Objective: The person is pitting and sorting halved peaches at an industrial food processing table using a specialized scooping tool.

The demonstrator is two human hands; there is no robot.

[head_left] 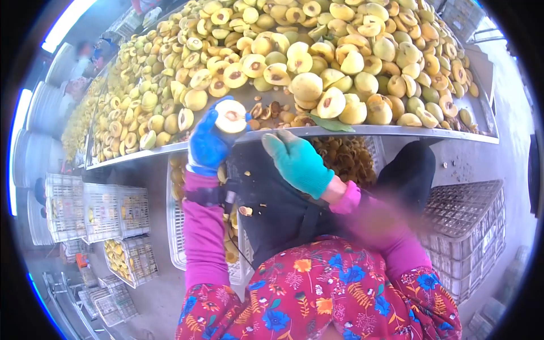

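In a blue glove, my left hand (208, 139) is closed around a halved stone fruit (231, 116), its pale cut face turned up. It is just above the front rim of the metal table. My right hand (297, 164), in a teal glove, is close by at the same rim, thumb and fingers slightly apart, and no object shows in it. Beyond both hands lies a big heap of yellow fruit (255, 65), many pieces cut in half with brown pits or hollows showing. Loose pits (271, 110) and a green leaf (332, 123) lie near the rim.
Below the table's metal rim (396, 132), a white crate (177, 226) of fruit stands by my left leg. A container of brown pits (345, 156) is under the table between my knees. Stacked crates (462, 238) stand at right, more fruit crates (96, 207) at left.
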